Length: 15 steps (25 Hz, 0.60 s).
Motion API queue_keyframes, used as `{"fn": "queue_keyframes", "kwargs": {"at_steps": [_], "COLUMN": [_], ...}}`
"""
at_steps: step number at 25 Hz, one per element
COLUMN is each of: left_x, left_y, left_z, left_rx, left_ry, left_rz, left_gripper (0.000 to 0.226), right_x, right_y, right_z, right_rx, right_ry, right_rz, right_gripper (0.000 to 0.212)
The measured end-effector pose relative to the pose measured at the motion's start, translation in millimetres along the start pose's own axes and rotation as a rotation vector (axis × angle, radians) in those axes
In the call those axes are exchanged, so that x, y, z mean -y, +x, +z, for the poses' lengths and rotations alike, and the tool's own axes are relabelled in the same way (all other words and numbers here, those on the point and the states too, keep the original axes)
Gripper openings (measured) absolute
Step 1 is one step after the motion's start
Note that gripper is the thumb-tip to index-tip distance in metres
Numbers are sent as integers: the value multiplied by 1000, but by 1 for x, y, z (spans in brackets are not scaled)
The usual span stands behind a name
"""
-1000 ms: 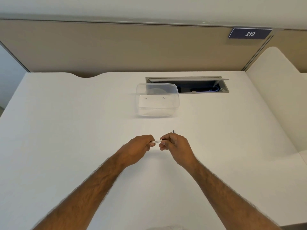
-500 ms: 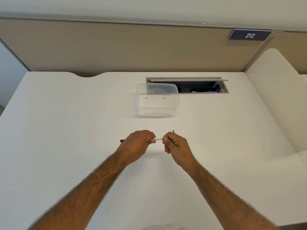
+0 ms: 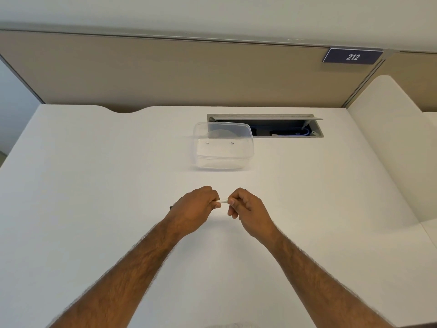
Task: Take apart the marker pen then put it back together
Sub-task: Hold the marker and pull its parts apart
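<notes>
Both of my hands hold a thin marker pen just above the white desk. Only a short white stretch of the marker pen (image 3: 223, 200) shows between them. My left hand (image 3: 192, 209) is fisted around the pen's left part, and a small dark end (image 3: 170, 206) pokes out at its left side. My right hand (image 3: 246, 205) pinches the pen's right end with fingertips; a tiny dark tip shows above its knuckles. Most of the pen is hidden inside the hands.
A clear plastic container (image 3: 223, 145) with a lid stands on the white desk (image 3: 94, 185) beyond the hands. Behind it is an open cable slot (image 3: 267, 126). A beige partition (image 3: 165, 72) closes the back, and a white side panel (image 3: 387, 143) rises on the right.
The hands drew slightly apart half a second ago, showing a dark end left of the left hand; now that end is mostly covered again. The right hand shifted a little left.
</notes>
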State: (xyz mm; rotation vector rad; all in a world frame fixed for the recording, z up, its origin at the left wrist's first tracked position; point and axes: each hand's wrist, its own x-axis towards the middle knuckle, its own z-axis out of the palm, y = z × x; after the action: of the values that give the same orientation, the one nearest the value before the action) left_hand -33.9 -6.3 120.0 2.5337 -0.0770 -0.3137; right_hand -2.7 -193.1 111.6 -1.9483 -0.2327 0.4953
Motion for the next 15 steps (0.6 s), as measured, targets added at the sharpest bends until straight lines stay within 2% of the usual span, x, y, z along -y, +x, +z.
{"fn": "queue_keyframes", "kwargs": {"at_steps": [6, 10, 12, 15], "left_x": [-4, -7, -8, -3], "left_y": [-1, -2, -2, -4], "left_z": [-9, -15, -13, -10], "left_rx": [-95, -118, -107, -50], "left_ry": [-86, -58, -12, -62], "left_rz": [15, 42, 43, 52], "left_gripper": [14, 10, 13, 21], "right_x": [0, 3, 5, 7], "right_y": [-3, -5, -4, -1], "right_z": [2, 3, 1, -5], "right_rx": [-31, 9, 39, 66], "right_ry": [16, 136, 176, 86], "right_rz": [6, 91, 118, 34], "right_gripper": [25, 34, 36, 31]}}
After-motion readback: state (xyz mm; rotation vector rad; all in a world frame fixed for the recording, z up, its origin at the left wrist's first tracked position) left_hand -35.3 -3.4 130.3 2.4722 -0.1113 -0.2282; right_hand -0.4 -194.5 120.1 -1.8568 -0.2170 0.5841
